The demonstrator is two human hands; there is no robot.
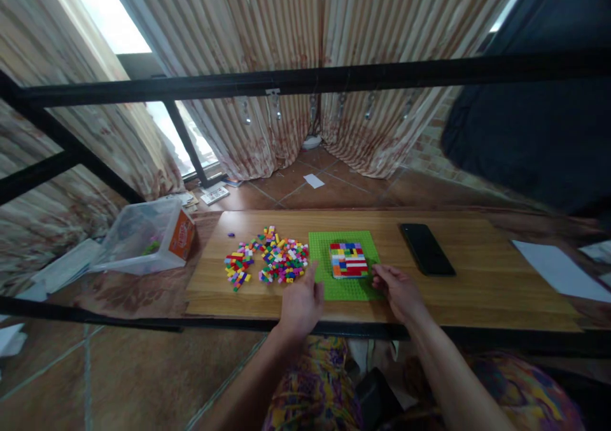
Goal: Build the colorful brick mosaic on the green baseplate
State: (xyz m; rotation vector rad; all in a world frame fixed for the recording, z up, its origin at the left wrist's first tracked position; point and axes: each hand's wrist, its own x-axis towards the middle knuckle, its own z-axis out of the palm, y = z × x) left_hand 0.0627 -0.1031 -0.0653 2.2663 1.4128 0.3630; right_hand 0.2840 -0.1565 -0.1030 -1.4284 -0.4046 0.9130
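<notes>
A green studded baseplate (pixel 319 284) lies on the wooden board, with a multicoloured block of toy bricks (pixel 348 260) built up near its middle. To its left spreads a loose pile of small toy bricks (pixel 281 259) in many colours. My left hand (pixel 301 298) is between the pile and the plate's left edge, index finger stretched forward and thumb apart; no brick shows in it. Over the plate's right side, just beside the built block, my right hand (pixel 394 288) has thumb and fingertips pinched together. Whatever lies between those fingertips is too small to make out.
A black phone (pixel 426 249) lies on the board (pixel 496 291) right of the plate. Left of the board stands a clear plastic box (pixel 143 233) with an orange label. White paper (pixel 563 268) lies at the right. A dark metal bar (pixel 305 82) crosses beyond the board, before curtains.
</notes>
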